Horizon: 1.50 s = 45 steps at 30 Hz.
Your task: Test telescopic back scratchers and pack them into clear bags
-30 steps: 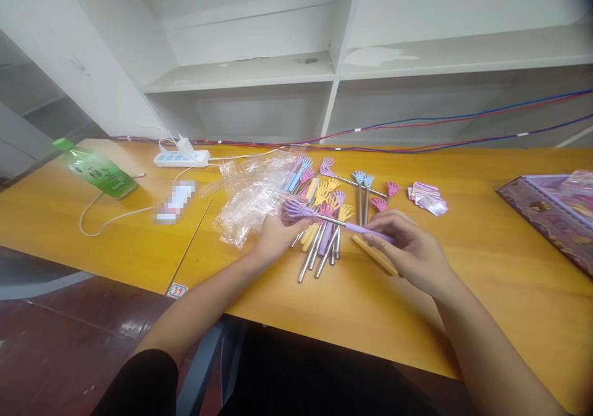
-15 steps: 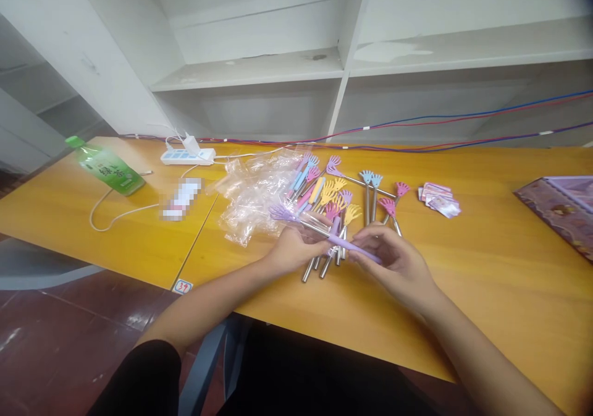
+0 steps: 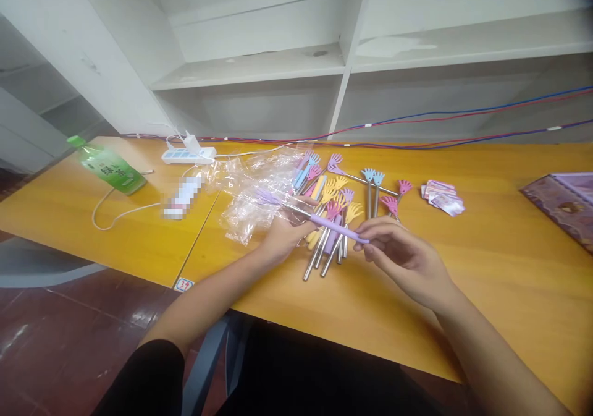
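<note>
Pinching purple scratcher [image 3: 336,226] w/ L fingers [image 3: 302,231], R fingers [image 3: 377,229], tag [image 3: 184,285] "39", btl [image 3: 113,170] "绿茶"

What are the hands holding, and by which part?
A purple hand-shaped scratcher: the right hand pinches the end of its handle; the left hand is at its metal shaft, its grip partly hidden.

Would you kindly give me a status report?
Left hand at shaft of purple scratcher; right hand pinching handle end. Clear plastic around or behind its head, unclear which.
</note>
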Motion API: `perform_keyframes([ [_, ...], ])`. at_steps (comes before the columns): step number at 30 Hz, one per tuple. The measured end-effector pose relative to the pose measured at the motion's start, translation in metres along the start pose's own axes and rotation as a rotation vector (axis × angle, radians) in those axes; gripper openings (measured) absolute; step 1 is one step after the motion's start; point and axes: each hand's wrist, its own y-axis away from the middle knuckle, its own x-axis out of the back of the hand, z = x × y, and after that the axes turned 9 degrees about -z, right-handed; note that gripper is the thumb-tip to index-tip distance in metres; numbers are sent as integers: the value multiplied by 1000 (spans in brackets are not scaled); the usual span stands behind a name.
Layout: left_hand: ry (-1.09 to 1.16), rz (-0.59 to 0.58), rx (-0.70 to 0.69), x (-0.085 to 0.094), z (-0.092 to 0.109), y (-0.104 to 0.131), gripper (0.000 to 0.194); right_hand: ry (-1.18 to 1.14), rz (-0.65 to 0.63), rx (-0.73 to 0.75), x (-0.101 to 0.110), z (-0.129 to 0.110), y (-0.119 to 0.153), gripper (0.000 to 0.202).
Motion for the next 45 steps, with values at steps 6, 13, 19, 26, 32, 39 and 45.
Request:
perform_keyframes([
  [6,-107,-121,22,-6,-6,7,38,-26,-25,-35,-3,7,3,15],
  [13,-105,-336,134,-16,-15,17,44,140,-118,65,-6,7,1,13],
  [19,-82,-389,142,-14,-19,17,54,217,-81,151,-9,4,-1,7],
  [26,-112,-455,209,-19,-25,26,56,327,-27,311,-13,9,-2,6],
  [32,-264,-472,228,-16,-32,28,56,361,-33,327,-13,11,-2,21],
  [39,-321,-543,184,-10,-27,23,31,499,-123,297,-9,9,-2,60],
  [45,-153,-553,176,-15,-24,25,34,587,-186,345,-10,7,-1,58],
])
